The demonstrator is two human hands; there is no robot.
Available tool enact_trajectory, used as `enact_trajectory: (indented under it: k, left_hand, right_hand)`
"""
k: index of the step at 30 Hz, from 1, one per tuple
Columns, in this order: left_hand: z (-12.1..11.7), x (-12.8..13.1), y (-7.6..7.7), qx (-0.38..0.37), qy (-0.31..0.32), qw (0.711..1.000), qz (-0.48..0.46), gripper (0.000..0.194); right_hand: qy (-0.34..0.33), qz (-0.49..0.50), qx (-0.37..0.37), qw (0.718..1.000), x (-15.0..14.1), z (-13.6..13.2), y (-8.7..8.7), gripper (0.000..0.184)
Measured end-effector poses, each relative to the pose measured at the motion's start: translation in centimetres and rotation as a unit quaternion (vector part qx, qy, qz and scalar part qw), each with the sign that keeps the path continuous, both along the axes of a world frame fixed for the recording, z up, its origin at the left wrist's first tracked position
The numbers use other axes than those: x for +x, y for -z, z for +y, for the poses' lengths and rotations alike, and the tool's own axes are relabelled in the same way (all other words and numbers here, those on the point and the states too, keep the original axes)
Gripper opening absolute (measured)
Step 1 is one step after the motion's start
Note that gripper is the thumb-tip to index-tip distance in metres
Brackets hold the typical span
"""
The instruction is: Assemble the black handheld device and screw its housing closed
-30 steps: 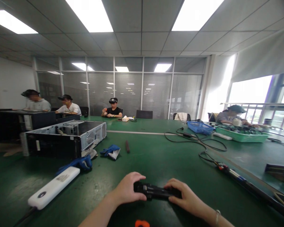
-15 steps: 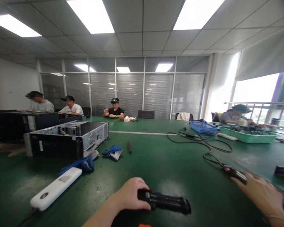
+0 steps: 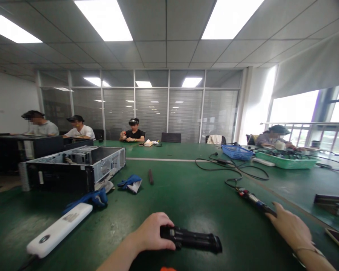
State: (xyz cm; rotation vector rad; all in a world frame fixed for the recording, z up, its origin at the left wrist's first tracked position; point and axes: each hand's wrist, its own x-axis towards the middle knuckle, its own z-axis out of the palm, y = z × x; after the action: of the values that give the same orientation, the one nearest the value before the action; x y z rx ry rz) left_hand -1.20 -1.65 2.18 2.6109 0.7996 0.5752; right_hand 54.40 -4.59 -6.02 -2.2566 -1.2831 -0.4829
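Note:
My left hand [image 3: 154, 231] is wrapped round one end of a black cylindrical tool [image 3: 197, 240], which lies low over the green table [image 3: 130, 218]. Its exact kind I cannot make out. At the right, my right hand [image 3: 292, 229] has thumb and fingers closed about the black near end of a slim corded tool [image 3: 254, 199]. That tool has a red section at its far end, where a black cable [image 3: 231, 182] joins it. A bit of something orange [image 3: 168, 268] shows at the bottom edge.
An open computer case [image 3: 59, 175] stands at the left, with blue gloves [image 3: 131, 183] and a white power strip [image 3: 59, 229] near it. A brown bar [image 3: 150, 177] lies mid-table. Blue [image 3: 237, 152] and green [image 3: 289, 161] baskets sit farther right. Several people sit around the table.
My right hand has moved left, and the slim corded tool with it; more of the tool's body now shows. My left hand keeps its hold. The view has turned slightly right.

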Motion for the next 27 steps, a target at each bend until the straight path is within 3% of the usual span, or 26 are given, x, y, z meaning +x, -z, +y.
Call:
enact_trajectory:
  k: [3, 7, 13, 18, 27]
  left_hand:
    - [0.1, 0.1, 0.2, -0.002, 0.000, 1.000, -0.004, 0.051]
    - [0.3, 0.1, 0.4, -0.002, -0.001, 1.000, -0.008, 0.051]
    - [0.2, 0.1, 0.0, -0.004, 0.004, 1.000, -0.002, 0.050]
    - [0.1, 0.0, 0.1, -0.001, -0.001, 1.000, 0.003, 0.052]
    - [-0.3, 0.1, -0.2, 0.017, -0.008, 1.000, 0.017, 0.055]
  right_hand:
    - [-0.063, -0.037, -0.037, 0.997, -6.8, 1.5, -1.8, 0.056]
    - [-0.162, -0.021, -0.025, 0.986, -15.2, 3.3, -3.7, 0.058]
    - [-0.306, 0.039, -0.021, 0.951, -23.4, 5.4, -4.2, 0.061]
    - [-0.404, 0.078, -0.032, 0.911, -26.4, 5.8, -5.0, 0.065]
    - [-0.511, 0.173, -0.039, 0.841, -27.8, 3.8, -6.1, 0.073]
